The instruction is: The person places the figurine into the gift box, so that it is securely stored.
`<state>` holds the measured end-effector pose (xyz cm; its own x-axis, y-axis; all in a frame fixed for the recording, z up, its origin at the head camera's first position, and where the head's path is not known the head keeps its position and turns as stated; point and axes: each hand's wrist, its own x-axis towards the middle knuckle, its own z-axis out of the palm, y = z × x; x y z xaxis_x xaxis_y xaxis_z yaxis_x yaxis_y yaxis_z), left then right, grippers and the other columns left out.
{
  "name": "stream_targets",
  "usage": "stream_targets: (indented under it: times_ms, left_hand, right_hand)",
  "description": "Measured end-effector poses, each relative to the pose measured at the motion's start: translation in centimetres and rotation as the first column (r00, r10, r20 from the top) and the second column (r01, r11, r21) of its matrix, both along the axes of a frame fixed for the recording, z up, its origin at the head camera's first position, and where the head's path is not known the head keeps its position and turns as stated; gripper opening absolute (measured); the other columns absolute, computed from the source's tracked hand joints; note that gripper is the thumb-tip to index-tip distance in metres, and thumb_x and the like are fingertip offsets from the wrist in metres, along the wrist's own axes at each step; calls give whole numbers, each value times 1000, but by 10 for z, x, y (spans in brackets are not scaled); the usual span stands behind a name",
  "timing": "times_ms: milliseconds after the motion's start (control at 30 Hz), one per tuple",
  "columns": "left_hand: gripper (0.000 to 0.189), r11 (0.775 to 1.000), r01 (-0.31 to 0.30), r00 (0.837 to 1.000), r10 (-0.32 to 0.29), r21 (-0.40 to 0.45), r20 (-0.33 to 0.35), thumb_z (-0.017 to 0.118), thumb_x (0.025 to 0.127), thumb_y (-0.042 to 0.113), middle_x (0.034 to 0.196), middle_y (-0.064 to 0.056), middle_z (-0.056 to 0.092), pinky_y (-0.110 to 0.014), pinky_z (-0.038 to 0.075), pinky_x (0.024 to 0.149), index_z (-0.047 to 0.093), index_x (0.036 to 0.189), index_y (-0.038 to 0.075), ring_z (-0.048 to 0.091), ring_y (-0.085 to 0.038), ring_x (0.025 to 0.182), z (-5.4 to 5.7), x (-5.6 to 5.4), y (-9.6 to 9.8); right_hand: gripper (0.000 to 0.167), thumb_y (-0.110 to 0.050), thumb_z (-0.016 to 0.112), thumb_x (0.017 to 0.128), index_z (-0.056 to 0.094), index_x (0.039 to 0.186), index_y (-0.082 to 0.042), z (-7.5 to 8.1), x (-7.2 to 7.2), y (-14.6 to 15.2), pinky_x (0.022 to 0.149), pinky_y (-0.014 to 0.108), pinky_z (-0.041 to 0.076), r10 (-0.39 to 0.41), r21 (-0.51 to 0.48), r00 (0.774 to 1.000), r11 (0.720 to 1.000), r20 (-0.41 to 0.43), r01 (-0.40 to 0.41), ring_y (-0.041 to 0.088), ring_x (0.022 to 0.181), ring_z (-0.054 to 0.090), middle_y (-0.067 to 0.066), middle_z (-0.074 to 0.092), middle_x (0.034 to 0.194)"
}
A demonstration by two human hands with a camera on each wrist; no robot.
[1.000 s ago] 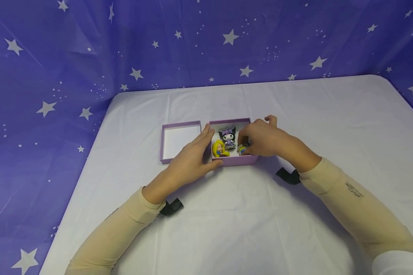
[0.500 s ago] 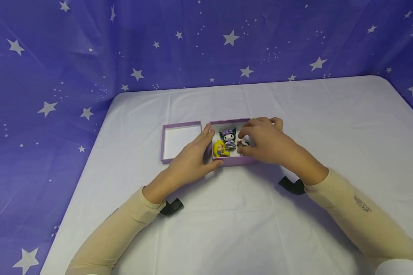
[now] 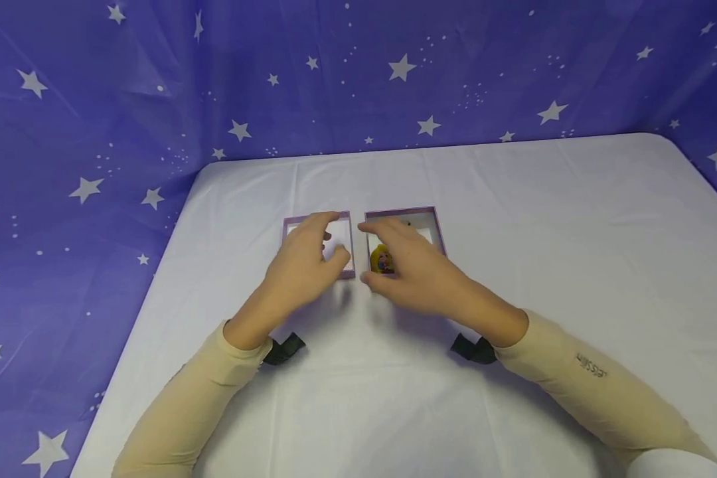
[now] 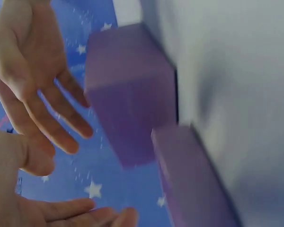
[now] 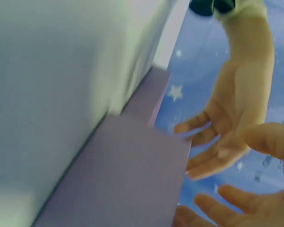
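Note:
My left hand (image 3: 299, 265) hovers over the shallow purple lid (image 3: 349, 273), its fingers spread and nothing in them. Just right of the lid stands the deeper purple box (image 3: 401, 211), which has a white inside. Over the box is my right hand (image 3: 421, 275), thumb and fingers apart, holding nothing. A small yellow-haired doll figurine (image 3: 382, 259) shows in the box between the right thumb and fingers; the right hand hides most of what else lies there. In the left wrist view, both hands are above the box (image 4: 128, 94) and the lid (image 4: 191, 175).
A white cloth (image 3: 364, 398) covers the table. Behind it and at the left hangs a purple-blue curtain (image 3: 334, 99) with white stars. Dark straps (image 3: 283, 348) stick out at both wrists.
My left hand has left the box's left side and moved over the lid. The right hand has let go inside the box, opened its fingers and shifted left. Box and lid stay put.

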<state>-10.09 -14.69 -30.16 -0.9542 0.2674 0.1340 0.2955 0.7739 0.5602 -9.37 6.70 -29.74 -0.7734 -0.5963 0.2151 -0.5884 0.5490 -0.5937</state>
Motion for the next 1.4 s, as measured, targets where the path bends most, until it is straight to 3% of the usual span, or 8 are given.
stream_targets:
  times_ms: [100,200,267,467,667,833,1200,1400]
  left_hand:
    - [57,990,-101,994,103,-95,22,53,92,34,129,-15,56,-48,50,86,48,138,1,59,-31,107,4,-3,-11]
    - [61,960,-177,980,192,-217,50,51,94,42,122,-19,56,-54,49,82,50,134,-3,58,-38,104,4,-7,-21]
    - [62,934,-204,971,230,-293,59,50,94,45,116,-22,54,-56,50,75,52,129,-6,57,-41,100,0,-9,-25]
    - [59,895,-230,960,274,-381,64,52,93,46,106,-23,48,-55,51,67,56,112,-10,55,-40,90,-11,-14,-31]
    - [67,898,-222,945,294,-381,141,54,94,46,108,-25,45,-51,52,66,52,123,-14,56,-40,89,-17,-18,-35]
    - [68,914,-207,948,276,-348,161,53,95,43,108,-26,44,-45,52,63,51,123,-19,57,-37,81,-23,-21,-36]
    - [51,921,-215,950,274,-326,148,53,94,41,102,-23,45,-41,49,59,60,93,-10,54,-33,74,-24,-25,-36]
    - [49,918,-217,948,280,-332,155,52,95,41,103,-22,46,-42,48,61,59,90,-7,54,-33,76,-24,-25,-36]
  right_hand:
    - [71,-32,67,89,35,149,-12,0,6,-16,103,39,39,13,-56,997,998,75,-9,15,122,48,1,41,146]
    - [77,-35,66,88,28,153,-16,-1,11,-30,108,40,33,17,-82,989,997,146,-5,14,133,39,-2,34,151]
    - [79,-34,66,87,26,153,-16,-2,14,-38,113,40,27,15,-85,984,996,177,0,12,142,25,-2,29,155]
    - [79,-30,67,86,28,152,-12,-3,19,-56,113,35,25,36,-100,978,995,207,-15,8,142,23,0,29,155]
    - [86,-37,64,88,16,155,-13,-13,22,-76,116,46,17,43,-65,928,998,369,-21,21,148,5,8,12,162]
    - [92,-43,61,88,7,157,-14,-21,23,-86,112,61,7,-42,-8,877,999,478,52,37,145,-14,19,-8,161]
    - [96,-42,62,88,4,157,-8,-18,18,-79,116,48,7,-100,-20,843,991,529,130,24,147,-11,19,-7,161]
    - [97,-44,62,88,3,157,-9,-20,17,-78,117,46,8,-120,1,824,990,554,144,21,147,-10,16,-7,162]
